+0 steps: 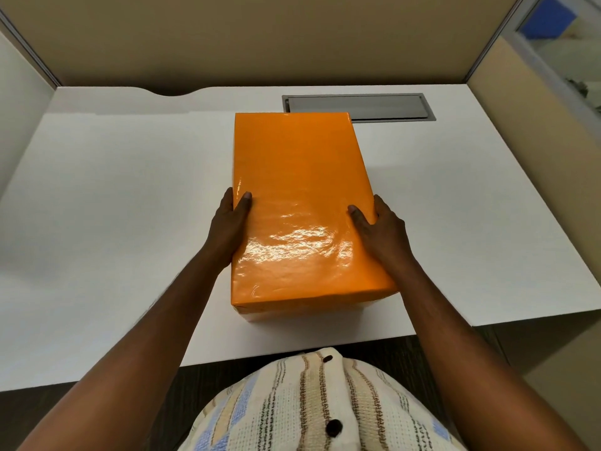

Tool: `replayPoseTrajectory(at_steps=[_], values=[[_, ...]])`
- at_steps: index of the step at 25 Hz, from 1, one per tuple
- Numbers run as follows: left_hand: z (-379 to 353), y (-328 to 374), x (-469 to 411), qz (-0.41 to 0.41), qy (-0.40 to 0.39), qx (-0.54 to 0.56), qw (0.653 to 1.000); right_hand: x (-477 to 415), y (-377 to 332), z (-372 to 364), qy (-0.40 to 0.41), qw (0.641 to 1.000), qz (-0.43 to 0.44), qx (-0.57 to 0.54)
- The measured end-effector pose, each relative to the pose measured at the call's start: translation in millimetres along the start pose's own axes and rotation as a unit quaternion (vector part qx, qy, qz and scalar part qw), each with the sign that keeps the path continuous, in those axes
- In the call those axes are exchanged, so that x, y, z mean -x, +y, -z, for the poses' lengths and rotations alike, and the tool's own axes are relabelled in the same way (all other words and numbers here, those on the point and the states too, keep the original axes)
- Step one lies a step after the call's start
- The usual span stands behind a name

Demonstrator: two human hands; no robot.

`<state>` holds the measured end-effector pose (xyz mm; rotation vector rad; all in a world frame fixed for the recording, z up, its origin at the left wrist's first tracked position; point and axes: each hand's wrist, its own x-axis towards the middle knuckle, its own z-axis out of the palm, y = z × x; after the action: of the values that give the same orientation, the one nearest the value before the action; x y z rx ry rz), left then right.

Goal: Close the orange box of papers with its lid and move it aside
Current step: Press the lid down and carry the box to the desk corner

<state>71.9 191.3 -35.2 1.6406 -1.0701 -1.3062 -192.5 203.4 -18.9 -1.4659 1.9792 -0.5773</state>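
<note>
A glossy orange box stands in the middle of the white desk, its lid on top and covering it, so no papers show. My left hand clasps the box's left side with the thumb lying on the lid. On the opposite side my right hand grips it the same way, thumb on top. The box's near lower edge peeks out under the lid at the front.
A grey metal cable hatch is set into the desk just behind the box. Beige partition walls enclose the desk at the back and both sides. The desk's front edge runs near my body.
</note>
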Motion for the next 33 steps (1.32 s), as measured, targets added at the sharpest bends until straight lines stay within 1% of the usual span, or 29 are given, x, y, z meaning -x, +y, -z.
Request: replayPoseTrajectory(at_steps=[3, 8, 12, 15, 16, 19, 20, 22, 24, 27, 28, 30, 31, 32, 33], values=[[-1.2, 0.7, -0.4, -0.007, -0.001, -0.011, 1.000, -1.7, -1.3, -1.6, -0.005, 1.000, 0.001, 0.023], [-5.9, -0.3, 1.4, -0.022, 0.008, -0.040, 0.999, -4.1, 3.3, -4.2, -0.020, 0.999, -0.007, 0.031], [-8.2, 1.0, 4.0, -0.041, 0.019, -0.051, 0.998, -4.0, 5.9, -5.2, -0.014, 1.000, 0.001, 0.020], [-9.2, -1.4, 5.3, -0.045, 0.031, -0.040, 0.998, -3.1, 7.2, -7.6, -0.006, 0.999, 0.000, 0.034], [-9.9, -3.3, 6.9, -0.047, 0.046, -0.038, 0.997, -2.1, 8.2, -9.6, -0.003, 0.999, 0.000, 0.041], [-9.7, -7.5, 7.6, -0.048, 0.123, -0.063, 0.989, -0.6, 8.8, -12.8, 0.005, 0.999, -0.002, 0.033], [-9.2, -7.7, 7.6, -0.054, 0.130, -0.070, 0.988, -1.1, 8.7, -13.2, 0.004, 1.000, -0.004, 0.029], [-7.0, -9.9, 5.4, -0.082, 0.101, -0.078, 0.988, -3.0, 10.0, -13.8, -0.010, 1.000, -0.011, 0.028], [-5.8, -10.2, 3.5, -0.090, 0.077, -0.097, 0.988, -6.4, 11.8, -12.6, -0.038, 0.999, -0.016, 0.014], [-6.2, -5.9, -1.0, -0.042, 0.074, -0.127, 0.988, -13.5, 10.1, -2.5, -0.098, 0.994, -0.043, -0.034], [-5.0, -3.6, -3.3, -0.031, 0.076, -0.126, 0.989, -16.3, 8.4, 0.6, -0.095, 0.994, -0.053, -0.029], [-1.0, 2.6, -9.7, -0.038, 0.089, -0.131, 0.987, -24.3, 3.5, 4.8, -0.038, 0.998, -0.046, 0.026], [0.8, 5.5, -14.1, -0.055, 0.094, -0.140, 0.984, -30.0, 0.5, 5.2, -0.009, 0.999, -0.026, 0.042], [1.7, 10.3, -19.0, -0.074, 0.093, -0.150, 0.982, -37.0, -4.3, 5.1, 0.003, 0.999, 0.002, 0.042], [2.6, 14.5, -25.3, -0.090, 0.088, -0.160, 0.979, -46.1, -9.2, 3.3, -0.003, 0.999, 0.033, 0.037]])
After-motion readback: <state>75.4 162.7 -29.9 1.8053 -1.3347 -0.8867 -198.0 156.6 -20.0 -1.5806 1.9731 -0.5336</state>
